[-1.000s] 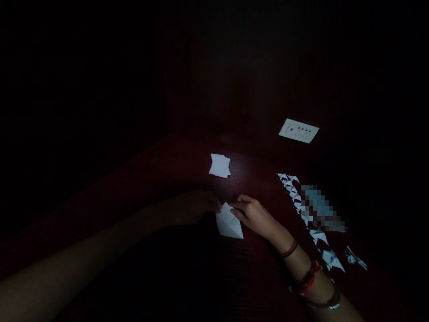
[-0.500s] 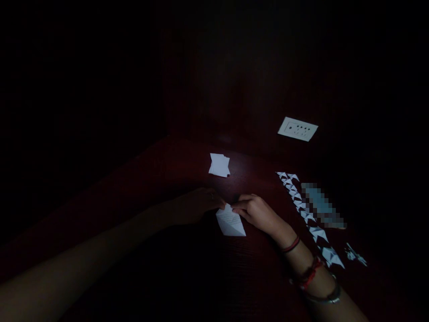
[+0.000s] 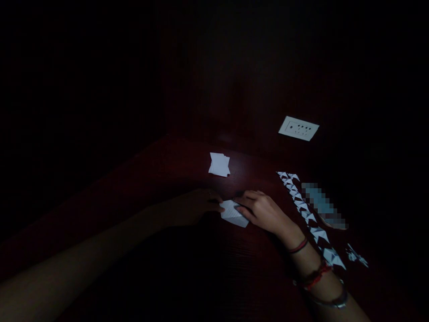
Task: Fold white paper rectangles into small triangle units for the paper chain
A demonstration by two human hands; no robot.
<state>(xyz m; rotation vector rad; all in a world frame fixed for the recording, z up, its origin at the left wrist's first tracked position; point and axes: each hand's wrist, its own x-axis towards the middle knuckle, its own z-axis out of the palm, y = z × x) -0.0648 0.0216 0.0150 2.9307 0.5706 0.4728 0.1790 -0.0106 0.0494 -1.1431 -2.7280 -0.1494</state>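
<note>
A small folded sheet of paper (image 3: 232,213), with faint lines of print on it, lies on the dark red table between my two hands. At its left corner, the thumb and forefinger of my left hand (image 3: 197,205) close on the edge; this hand is in deep shadow. My right hand (image 3: 263,209), better lit, pinches the upper right side, its thumb on the face of the sheet and its fingers over the top edge. Part of that edge is hidden under the fingers. Just beyond the hands sits a loose stack of white paper squares (image 3: 219,164).
Folded paper pieces (image 3: 301,206) run in a row along the right, beside my right forearm. Past them lie a blurred-out oblong object (image 3: 321,203) and a little heap of white scraps (image 3: 356,256). A white socket plate (image 3: 299,128) is on the back panel.
The paper has turned and shifted slightly right, and its top point now appears folded down. My right hand has moved a little right, its thumb now further over the sheet.
</note>
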